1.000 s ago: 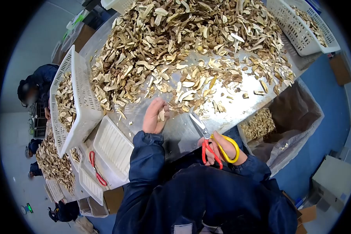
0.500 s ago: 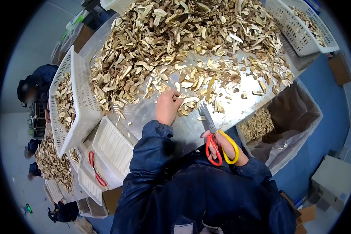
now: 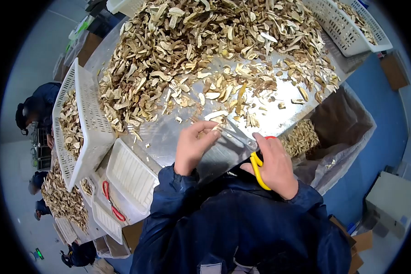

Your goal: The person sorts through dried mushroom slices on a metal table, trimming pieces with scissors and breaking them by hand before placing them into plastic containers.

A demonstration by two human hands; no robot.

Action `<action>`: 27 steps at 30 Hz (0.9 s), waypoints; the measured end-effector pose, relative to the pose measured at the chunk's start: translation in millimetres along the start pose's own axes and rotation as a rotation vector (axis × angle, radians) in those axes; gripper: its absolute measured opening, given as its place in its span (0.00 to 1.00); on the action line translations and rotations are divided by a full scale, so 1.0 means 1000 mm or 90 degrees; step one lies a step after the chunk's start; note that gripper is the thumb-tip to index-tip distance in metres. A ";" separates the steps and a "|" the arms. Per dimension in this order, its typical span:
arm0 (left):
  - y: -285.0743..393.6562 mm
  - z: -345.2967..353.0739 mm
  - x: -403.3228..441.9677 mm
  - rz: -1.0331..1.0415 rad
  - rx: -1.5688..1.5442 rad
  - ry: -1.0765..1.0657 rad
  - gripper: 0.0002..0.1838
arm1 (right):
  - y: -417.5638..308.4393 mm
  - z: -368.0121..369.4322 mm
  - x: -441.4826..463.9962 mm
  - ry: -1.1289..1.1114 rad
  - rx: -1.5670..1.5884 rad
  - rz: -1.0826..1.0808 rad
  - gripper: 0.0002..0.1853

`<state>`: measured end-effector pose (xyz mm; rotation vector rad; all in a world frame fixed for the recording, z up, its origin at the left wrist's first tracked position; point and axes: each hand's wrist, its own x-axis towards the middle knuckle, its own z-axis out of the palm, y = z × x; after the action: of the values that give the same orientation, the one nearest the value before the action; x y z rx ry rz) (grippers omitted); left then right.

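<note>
My left hand [image 3: 194, 144] pinches a small pale slice of dried mushroom [image 3: 217, 129] between thumb and fingertips, just above the metal table. Wrapped round the yellow and red handles of a pair of scissors [image 3: 257, 170] is my right hand [image 3: 275, 165]. The scissor blades point up and left, with their tips close to the held slice; whether they touch it I cannot tell. Beyond both hands, loose slices [image 3: 223, 89] lie scattered on the metal, and a large heap of dried mushroom slices [image 3: 178, 50] rises behind them.
White perforated baskets with slices stand at left [image 3: 93, 107] and upper right [image 3: 347, 34]. A shallow white tray [image 3: 134, 178] and red-handled scissors [image 3: 108, 198] lie to the left. Below the table's right edge is a lined bin [image 3: 347, 155] with slices. Several people [image 3: 43, 102] work at far left.
My left hand has drawn back toward me with a slice in its fingers. My right hand has turned over and brought the scissor blades leftward, up to the left fingertips.
</note>
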<state>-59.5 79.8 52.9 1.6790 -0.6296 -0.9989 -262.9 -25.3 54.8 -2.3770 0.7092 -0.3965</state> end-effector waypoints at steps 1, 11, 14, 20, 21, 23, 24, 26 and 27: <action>-0.001 0.001 -0.003 0.009 -0.007 0.008 0.12 | 0.001 -0.001 0.001 -0.013 -0.004 0.001 0.38; -0.011 0.001 -0.008 0.014 -0.052 -0.010 0.13 | 0.005 0.006 0.000 -0.066 -0.026 -0.030 0.33; -0.020 -0.006 -0.003 0.003 -0.018 -0.026 0.13 | 0.004 0.007 0.005 -0.149 -0.021 0.033 0.30; -0.023 -0.008 -0.002 -0.042 -0.169 -0.045 0.13 | 0.010 0.012 0.009 -0.144 0.100 0.047 0.29; -0.024 -0.007 -0.003 -0.040 -0.192 -0.038 0.12 | 0.010 0.009 0.009 -0.137 0.116 0.045 0.29; -0.027 -0.012 -0.004 -0.062 -0.219 -0.058 0.11 | 0.007 0.004 0.008 -0.140 0.140 0.026 0.30; -0.028 -0.013 -0.003 -0.074 -0.233 -0.071 0.10 | 0.007 0.003 0.007 -0.155 0.157 0.024 0.31; -0.030 -0.010 -0.004 -0.078 -0.258 -0.092 0.08 | 0.007 0.002 0.004 -0.157 0.181 0.005 0.31; -0.031 -0.009 -0.006 -0.080 -0.270 -0.102 0.08 | 0.005 0.004 0.003 -0.145 0.189 -0.015 0.30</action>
<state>-56.8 98.9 26.8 1.2840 -0.3820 -1.2681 -260.3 -28.4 48.8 -2.1075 0.4809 -0.2176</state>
